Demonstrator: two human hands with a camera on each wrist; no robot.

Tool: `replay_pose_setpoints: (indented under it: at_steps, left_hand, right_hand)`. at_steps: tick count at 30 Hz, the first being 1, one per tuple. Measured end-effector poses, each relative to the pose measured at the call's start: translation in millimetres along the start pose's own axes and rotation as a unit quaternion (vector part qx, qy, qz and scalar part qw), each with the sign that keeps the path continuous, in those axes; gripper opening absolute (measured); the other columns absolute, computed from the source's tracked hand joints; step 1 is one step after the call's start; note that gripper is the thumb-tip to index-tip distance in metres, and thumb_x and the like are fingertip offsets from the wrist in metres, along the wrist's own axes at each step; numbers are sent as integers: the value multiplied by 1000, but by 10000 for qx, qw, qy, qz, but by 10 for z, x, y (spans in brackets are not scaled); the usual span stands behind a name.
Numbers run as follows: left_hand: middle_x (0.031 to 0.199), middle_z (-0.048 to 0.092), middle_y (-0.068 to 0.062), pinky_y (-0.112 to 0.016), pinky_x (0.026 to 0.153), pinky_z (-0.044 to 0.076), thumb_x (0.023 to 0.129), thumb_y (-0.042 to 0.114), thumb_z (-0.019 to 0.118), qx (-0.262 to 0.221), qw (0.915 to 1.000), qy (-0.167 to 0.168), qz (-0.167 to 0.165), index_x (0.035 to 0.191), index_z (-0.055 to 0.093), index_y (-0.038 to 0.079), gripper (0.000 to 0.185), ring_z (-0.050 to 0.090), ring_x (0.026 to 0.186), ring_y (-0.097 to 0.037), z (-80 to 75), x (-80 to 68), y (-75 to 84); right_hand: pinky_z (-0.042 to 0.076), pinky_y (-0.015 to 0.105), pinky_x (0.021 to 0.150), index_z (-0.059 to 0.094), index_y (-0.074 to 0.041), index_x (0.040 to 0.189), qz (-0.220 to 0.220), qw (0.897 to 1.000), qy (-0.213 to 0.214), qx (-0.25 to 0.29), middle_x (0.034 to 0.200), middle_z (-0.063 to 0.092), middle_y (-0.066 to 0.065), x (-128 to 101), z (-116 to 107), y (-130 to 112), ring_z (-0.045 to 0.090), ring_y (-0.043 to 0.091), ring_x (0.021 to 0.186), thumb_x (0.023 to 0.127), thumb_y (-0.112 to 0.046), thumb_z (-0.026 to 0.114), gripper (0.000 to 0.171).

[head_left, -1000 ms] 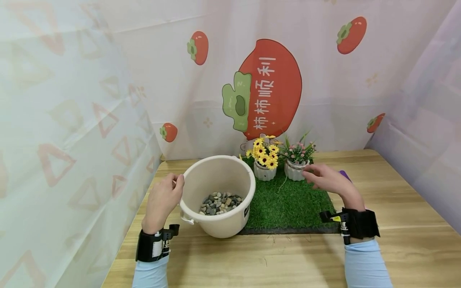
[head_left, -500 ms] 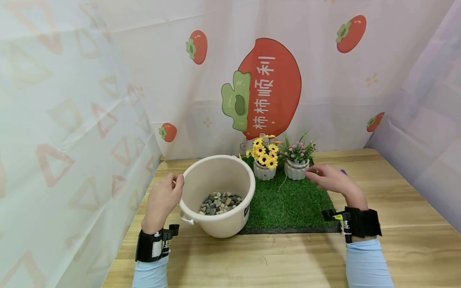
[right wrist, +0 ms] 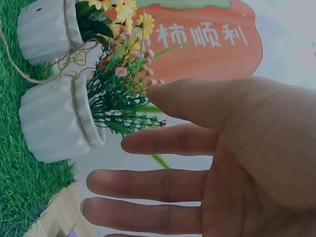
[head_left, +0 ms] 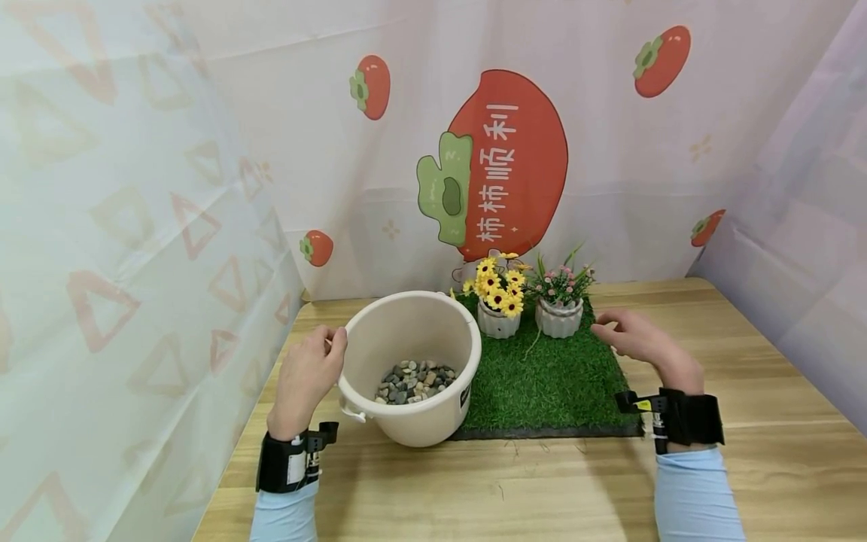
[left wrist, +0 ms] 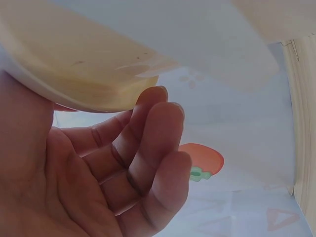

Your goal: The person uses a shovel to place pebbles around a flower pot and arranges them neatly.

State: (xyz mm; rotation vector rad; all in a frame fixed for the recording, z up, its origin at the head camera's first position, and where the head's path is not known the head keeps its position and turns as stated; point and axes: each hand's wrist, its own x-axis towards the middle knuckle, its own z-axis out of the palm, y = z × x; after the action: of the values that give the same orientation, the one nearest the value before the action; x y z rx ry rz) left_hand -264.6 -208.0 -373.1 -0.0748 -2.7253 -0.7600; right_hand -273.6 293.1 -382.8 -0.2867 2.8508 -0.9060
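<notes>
A cream plastic bucket (head_left: 406, 425) stands on the left, with grey and tan pebbles (head_left: 415, 382) on its bottom. My left hand (head_left: 308, 380) grips the bucket's rim at its left side; the left wrist view shows the fingers (left wrist: 160, 128) curled by the rim's edge. Over the right edge of a green artificial grass mat (head_left: 555, 391), my right hand (head_left: 640, 342) has extended fingers and holds nothing. Nearest to it is a white ribbed pot (head_left: 559, 319) of small pink flowers. Left of that, another white pot (head_left: 498, 324) holds yellow daisies (head_left: 497, 288).
The mat lies on a wooden table (head_left: 474, 489). Twine (right wrist: 79, 103) is tied around the pots. A purple thing (right wrist: 72, 232) shows in part on the wood in the right wrist view. A persimmon-print curtain (head_left: 623, 165) hangs behind the table.
My right hand has moved to the right, away from the pink-flower pot, and now covers the purple thing in the head view. The left hand and bucket have stayed in place.
</notes>
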Motion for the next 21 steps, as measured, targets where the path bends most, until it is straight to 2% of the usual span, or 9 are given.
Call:
replay_pose_setpoints:
  at_steps: [7,13,19,21]
  left_hand:
    - [80,67,-9,-31,55,43,104,43,34,-30,10000,34,39,103,66,7,48,60,64,-20,2,-1,2]
    - [79,67,-8,-32,57,43,104,43,35,-22,9999,79,74,102,66,8,46,61,66,-21,-7,1,12]
    - [80,67,-9,-31,55,43,104,42,36,-59,10000,-3,-19,104,66,7,46,61,64,-21,0,-2,12]
    - [81,68,-9,-31,55,43,104,42,36,-74,10000,3,-19,105,66,6,46,60,64,-21,0,-2,12]
  right_hand:
    - [51,41,77,47,14,132,82,9998,67,-153,126,51,38,7,-20,73,62,38,94,104,-30,45,52]
    - [50,40,74,48,15,129,198,9996,39,-211,118,56,36,21,-34,177,63,31,87,104,-32,45,53]
    - [49,50,81,50,15,128,379,9979,171,-500,120,56,37,13,-40,311,57,49,106,104,-33,46,54]
    - [48,52,84,48,15,131,423,9980,178,-441,123,55,38,2,-42,355,55,51,110,104,-32,45,55]
